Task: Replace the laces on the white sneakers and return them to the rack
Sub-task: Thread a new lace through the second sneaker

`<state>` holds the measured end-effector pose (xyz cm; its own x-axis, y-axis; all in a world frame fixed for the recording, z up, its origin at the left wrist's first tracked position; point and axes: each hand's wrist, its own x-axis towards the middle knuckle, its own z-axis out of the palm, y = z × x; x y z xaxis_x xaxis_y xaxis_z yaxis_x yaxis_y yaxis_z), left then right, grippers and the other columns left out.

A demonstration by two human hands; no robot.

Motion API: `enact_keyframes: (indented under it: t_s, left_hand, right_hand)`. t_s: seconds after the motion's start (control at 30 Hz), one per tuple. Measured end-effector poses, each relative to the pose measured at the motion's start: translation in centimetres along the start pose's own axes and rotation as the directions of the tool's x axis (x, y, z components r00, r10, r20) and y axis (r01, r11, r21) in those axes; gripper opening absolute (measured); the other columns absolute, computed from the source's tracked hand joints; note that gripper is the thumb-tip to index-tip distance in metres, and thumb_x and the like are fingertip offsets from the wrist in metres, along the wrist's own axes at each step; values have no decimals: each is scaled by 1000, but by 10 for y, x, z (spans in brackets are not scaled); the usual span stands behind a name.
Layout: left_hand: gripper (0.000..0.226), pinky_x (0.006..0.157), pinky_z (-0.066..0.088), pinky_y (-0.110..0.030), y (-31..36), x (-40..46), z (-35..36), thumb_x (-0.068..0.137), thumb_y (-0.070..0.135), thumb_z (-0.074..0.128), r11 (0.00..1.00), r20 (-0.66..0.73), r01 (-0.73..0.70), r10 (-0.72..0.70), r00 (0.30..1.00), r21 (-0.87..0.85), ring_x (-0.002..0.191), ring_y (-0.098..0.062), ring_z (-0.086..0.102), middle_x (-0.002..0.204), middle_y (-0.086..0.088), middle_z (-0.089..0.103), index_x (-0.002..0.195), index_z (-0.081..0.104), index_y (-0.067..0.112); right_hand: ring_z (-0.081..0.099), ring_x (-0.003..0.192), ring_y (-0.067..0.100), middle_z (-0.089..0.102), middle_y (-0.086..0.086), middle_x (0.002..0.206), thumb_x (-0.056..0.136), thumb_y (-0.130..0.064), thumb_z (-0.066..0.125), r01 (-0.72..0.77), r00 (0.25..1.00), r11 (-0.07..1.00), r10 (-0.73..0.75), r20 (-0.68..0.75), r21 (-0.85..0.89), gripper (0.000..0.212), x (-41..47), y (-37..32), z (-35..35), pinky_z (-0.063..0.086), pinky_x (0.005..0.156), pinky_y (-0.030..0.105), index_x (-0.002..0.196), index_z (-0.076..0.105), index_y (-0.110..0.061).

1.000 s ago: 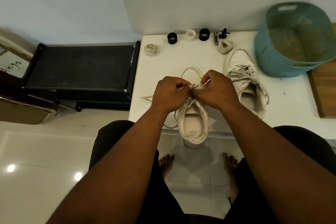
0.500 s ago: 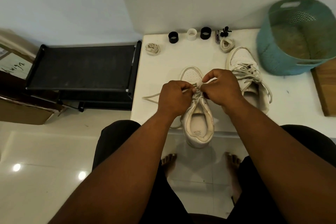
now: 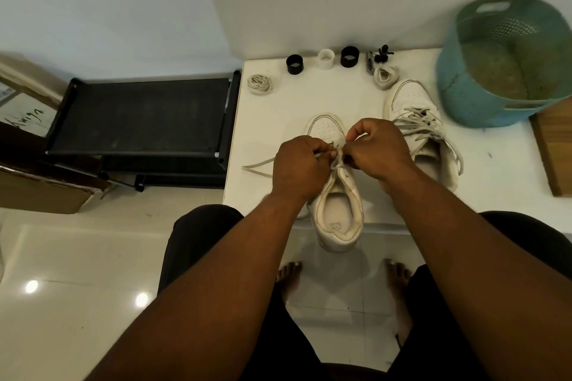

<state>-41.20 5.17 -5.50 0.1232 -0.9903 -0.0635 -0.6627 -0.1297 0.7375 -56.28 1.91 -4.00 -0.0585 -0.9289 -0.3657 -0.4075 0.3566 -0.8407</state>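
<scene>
A white sneaker (image 3: 339,213) stands on the white table (image 3: 309,96), heel toward me and hanging over the front edge. My left hand (image 3: 298,164) and my right hand (image 3: 379,148) meet over its tongue, each pinching the cream lace (image 3: 255,168), whose loose end trails left across the table. The pinched part is mostly hidden by my fingers. A second white sneaker (image 3: 416,120) lies to the right with loose laces. Two coiled laces rest further back, one at the left (image 3: 260,83) and one by the second sneaker's toe (image 3: 385,76).
A black shoe rack (image 3: 139,114) stands left of the table. A teal basket (image 3: 507,62) sits at the table's right rear, a wooden board (image 3: 554,148) beside it. Two black rings and a white ring (image 3: 326,59) line the back edge. My bare feet (image 3: 288,278) rest on the tiled floor.
My hands have stayed together at the sneaker's tongue, working the lace with small finger shifts. The view has drifted slightly; the sneakers have not moved.
</scene>
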Motion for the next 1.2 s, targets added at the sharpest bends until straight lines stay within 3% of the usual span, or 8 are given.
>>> enact_keyframes:
  t_s: [0.3,0.47,0.57,0.67,0.77,0.87,0.97,1.2]
  left_hand:
    - [12,71,46,-6,-8,6,-9,90,29,77,993,114,66,-54,992,-101,81,8,65,96,11,78,100,83,24]
    - [14,75,47,-12,-8,4,-17,90,28,77,995,152,16,-1,988,-95,83,5,66,94,12,77,102,81,24]
    - [29,85,51,-22,-8,0,-24,86,26,80,997,94,-41,47,994,-70,87,9,59,100,10,71,114,77,26]
    - [63,105,46,-28,-7,-3,-40,81,24,85,972,228,-39,93,969,-230,115,9,53,128,6,62,139,60,29]
    - [115,115,25,-28,-4,-8,-48,70,38,93,989,435,-80,126,892,-121,145,-13,28,160,4,31,160,20,38]
    - [135,111,16,-28,-6,-13,-36,67,39,95,988,385,-142,110,916,54,145,-21,23,161,-2,25,163,1,29]
    - [129,119,13,-32,-9,-20,-26,75,34,90,994,297,-112,104,949,11,151,-24,17,166,-5,18,163,-3,23]
    - [101,127,-1,-52,-18,-40,-2,90,47,58,976,-16,-145,145,989,-164,158,-18,2,171,12,-4,163,-7,20]
  right_hand:
    - [69,77,17,71,-1,77,83,-13,79,176,984,972,-169,60,-152,16,2,2,-5,57,77,33,85,68,-25]
    - [58,73,15,64,-3,79,87,-10,70,274,960,933,-251,124,-235,17,0,1,-3,47,69,27,83,65,-25]
    - [60,79,13,64,-5,85,92,-3,60,258,965,937,-260,22,-236,26,4,-3,-13,50,75,30,85,60,-28]
    - [69,89,18,62,-1,90,95,2,51,209,974,970,-195,-115,127,29,3,-16,-27,56,82,37,88,57,-26]
    - [58,68,13,52,-1,84,95,9,38,130,991,850,-117,-58,510,36,-5,-25,-28,50,63,29,88,52,-24]
    - [46,63,9,53,-7,81,97,-3,42,244,969,964,-240,-52,106,30,-8,-22,-23,38,59,28,93,57,-29]
    - [57,86,14,62,-6,95,97,-14,52,328,945,851,-294,146,-409,17,-10,-16,-18,40,74,29,101,62,-27]
    - [58,93,17,63,-7,97,89,-42,72,283,959,703,-190,211,-653,14,-18,-28,-29,42,79,29,86,67,-29]
